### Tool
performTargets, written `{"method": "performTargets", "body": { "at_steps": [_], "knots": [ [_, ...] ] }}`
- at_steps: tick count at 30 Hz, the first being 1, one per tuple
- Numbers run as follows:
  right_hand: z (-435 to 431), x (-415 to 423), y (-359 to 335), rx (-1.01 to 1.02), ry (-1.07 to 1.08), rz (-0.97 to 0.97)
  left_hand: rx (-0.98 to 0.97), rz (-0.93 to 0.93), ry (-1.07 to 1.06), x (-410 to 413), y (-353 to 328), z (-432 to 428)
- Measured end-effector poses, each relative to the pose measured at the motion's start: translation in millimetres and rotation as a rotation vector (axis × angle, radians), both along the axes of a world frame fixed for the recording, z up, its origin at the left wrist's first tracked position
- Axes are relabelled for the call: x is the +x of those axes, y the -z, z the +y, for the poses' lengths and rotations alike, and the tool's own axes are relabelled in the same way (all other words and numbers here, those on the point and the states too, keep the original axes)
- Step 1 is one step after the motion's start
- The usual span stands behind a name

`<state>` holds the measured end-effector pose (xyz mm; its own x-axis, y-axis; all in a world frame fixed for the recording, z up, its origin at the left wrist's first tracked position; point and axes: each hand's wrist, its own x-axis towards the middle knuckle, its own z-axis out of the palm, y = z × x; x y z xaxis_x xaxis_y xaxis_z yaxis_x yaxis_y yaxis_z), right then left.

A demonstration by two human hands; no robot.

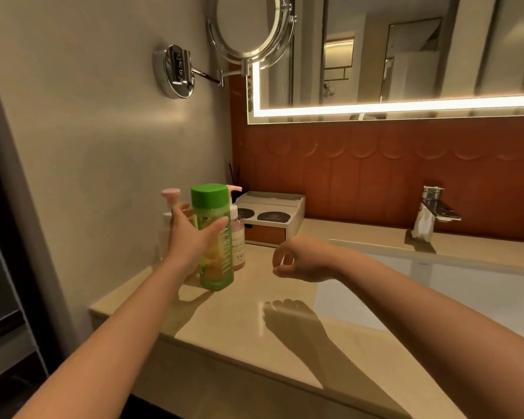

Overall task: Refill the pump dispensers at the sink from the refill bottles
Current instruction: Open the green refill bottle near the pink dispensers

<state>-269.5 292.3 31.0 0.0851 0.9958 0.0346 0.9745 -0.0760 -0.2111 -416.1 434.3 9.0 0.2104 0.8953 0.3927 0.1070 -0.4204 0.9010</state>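
Gripping the green refill bottle (pixel 216 255) in the left hand (pixel 189 238), thumb across its front, at the far-left end of the counter (pixel 285 343) just in front of two pink-topped pump dispensers (pixel 239 255), long axis near vertical, cap up and tipped slightly left, right hand (pixel 300 261) loosely curled, empty, hovering nearby.

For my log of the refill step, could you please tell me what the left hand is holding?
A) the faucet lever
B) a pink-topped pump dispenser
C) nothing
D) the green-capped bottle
D: the left hand has its thumb and fingers curled round the green-capped bottle, and the right hand hovers beside it holding nothing.
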Motion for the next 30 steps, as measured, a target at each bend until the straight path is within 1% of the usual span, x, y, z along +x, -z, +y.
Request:
{"method": "performTargets", "body": {
  "at_steps": [5, 7, 11, 14, 17, 19, 22, 24, 26, 30],
  "knots": [
    [9.5, -0.2, -23.1, 0.049, -0.030, -0.045, -0.108, 0.022, 0.003, 15.6, 9.9, 21.0],
    [11.6, -0.6, -30.5, 0.097, -0.028, -0.053, -0.110, 0.016, -0.008, 18.3, 17.2, 23.5],
    [16.7, -4.9, -38.7, 0.280, 0.013, -0.035, -0.033, 0.006, 0.013, 18.0, 27.6, 15.5],
    [22.9, -9.7, -44.8, 0.363, -0.006, -0.026, 0.047, 0.006, 0.074, 17.2, 32.9, 1.9],
    [29.8, -16.6, -58.7, 0.389, -0.021, -0.019, 0.100, -0.022, 0.152, 17.8, 35.0, -18.2],
    [35.0, -21.3, -68.3, 0.357, -0.011, -0.036, 0.135, -0.046, 0.193, 21.2, 37.0, -28.6],
    [38.9, -28.7, -76.4, 0.242, 0.021, -0.126, 0.138, -0.110, 0.238, 31.1, 39.8, -41.9],
    [39.8, -31.4, -77.9, 0.205, 0.056, -0.180, 0.127, -0.170, 0.251, 38.8, 42.1, -49.1],
    [39.5, -31.4, -78.3, 0.211, 0.100, -0.261, 0.135, -0.197, 0.235, 46.8, 44.4, -55.2],
    [38.6, -28.0, -74.7, 0.243, 0.168, -0.522, 0.160, -0.223, 0.231, 60.8, 51.7, -58.6]
  ]
}}
